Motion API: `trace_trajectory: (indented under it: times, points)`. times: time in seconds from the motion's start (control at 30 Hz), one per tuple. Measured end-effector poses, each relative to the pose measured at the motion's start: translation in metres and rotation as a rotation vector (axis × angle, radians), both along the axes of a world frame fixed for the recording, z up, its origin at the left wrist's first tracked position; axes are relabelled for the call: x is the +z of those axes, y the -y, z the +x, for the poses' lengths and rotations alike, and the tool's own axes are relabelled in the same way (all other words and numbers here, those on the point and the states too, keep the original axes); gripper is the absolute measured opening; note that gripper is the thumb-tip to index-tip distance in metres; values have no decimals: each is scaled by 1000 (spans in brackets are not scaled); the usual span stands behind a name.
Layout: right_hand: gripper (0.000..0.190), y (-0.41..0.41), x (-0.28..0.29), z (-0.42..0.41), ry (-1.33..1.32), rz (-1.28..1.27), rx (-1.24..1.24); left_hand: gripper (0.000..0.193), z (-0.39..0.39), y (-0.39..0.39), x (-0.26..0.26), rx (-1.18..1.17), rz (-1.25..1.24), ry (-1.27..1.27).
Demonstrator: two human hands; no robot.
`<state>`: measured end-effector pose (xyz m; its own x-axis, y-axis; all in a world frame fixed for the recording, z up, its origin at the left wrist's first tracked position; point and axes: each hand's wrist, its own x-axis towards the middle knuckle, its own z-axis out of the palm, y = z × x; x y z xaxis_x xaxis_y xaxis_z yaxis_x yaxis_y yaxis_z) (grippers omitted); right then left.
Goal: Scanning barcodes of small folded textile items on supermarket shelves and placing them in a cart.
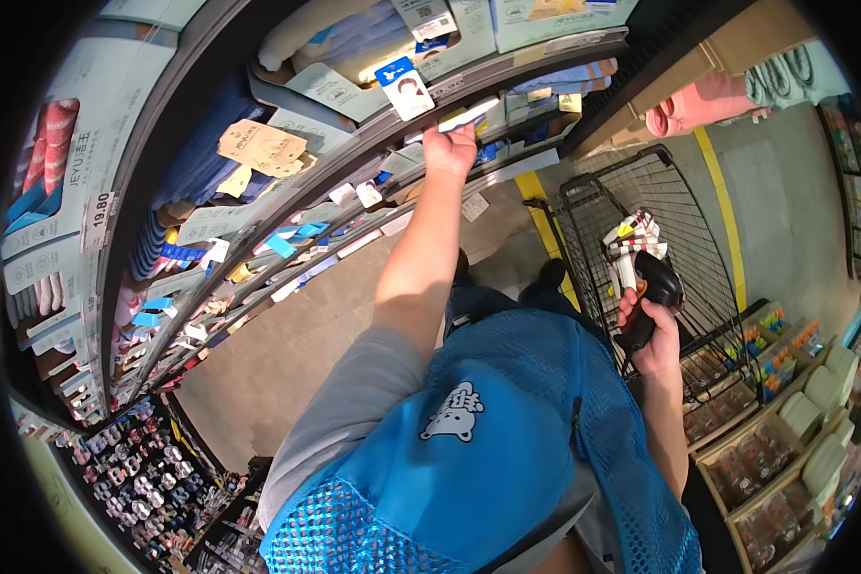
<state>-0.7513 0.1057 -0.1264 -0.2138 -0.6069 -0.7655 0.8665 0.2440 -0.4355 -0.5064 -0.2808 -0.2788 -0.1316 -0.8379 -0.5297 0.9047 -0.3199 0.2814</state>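
Note:
My left hand (448,148) reaches up to the shelf edge, palm up, its fingers beside a white packaged item (468,115) on a lower shelf; whether it grips the item I cannot tell. Just above hangs a blue and white tag (406,88) from boxed folded towels (359,43). My right hand (653,331) is closed around the handle of a black handheld barcode scanner (658,281). Behind the scanner, a plaid cloth item (633,235) lies in a black wire shopping cart (660,168).
Shelves of boxed towels (204,158) rise at the left, with tags sticking out. The cart stands close at my right, near wooden crates (750,459) of goods. Pink rolled towels (696,107) jut out at upper right. Racks of small goods (136,488) stand at lower left.

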Motion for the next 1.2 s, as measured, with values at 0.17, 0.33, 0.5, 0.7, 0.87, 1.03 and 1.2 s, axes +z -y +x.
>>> trace_trajectory:
  times: [0.17,0.33,0.5,0.7,0.87,1.03,1.2]
  points:
    - [34,-2,-2,-1,-3,-19,-20,29,-7,-14,34,36,50,9]
    - [33,-7,-6,-3,5,-40,-34,24,-8,-65,44,-60,-6,385]
    - [35,-21,-11,-7,-24,-5,-123,62,-3,-92,50,-335,-1151,1921]
    - [39,-26,-10,-12,2,-64,-34,76,10,-27,44,-974,-917,2114]
    - [39,-67,-6,-24,-49,-57,-107,53,-41,-94,61,-510,-1239,2021]
    - [41,-100,-10,-39,-64,-118,6,36,-130,-185,70,-934,-1504,1554]
    - [44,-145,-29,-53,33,-189,-50,35,-236,-208,-62,-1465,-747,1096]
